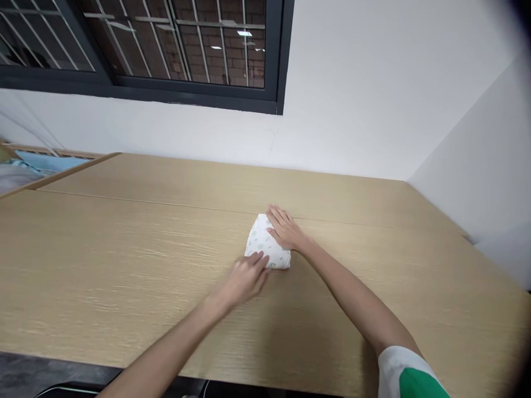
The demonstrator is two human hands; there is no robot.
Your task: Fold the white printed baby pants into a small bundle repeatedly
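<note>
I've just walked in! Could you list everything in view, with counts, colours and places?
cloth: one, white with small prints, on the table
table: one, light wood, across the middle
window: one, dark frame, upper left
bars: many, pale, across the window
bricks: many, brown, beyond the bars
walls: two, white, behind and right
blue item: one, unclear what, far left
floor: one, grey, bottom left
black items: at least two, cropped, bottom edge
sleeve: one, white and green, bottom right
left hand: one, bare, fingers at the cloth's near edge
right hand: one, bare, on the cloth's right side
</note>
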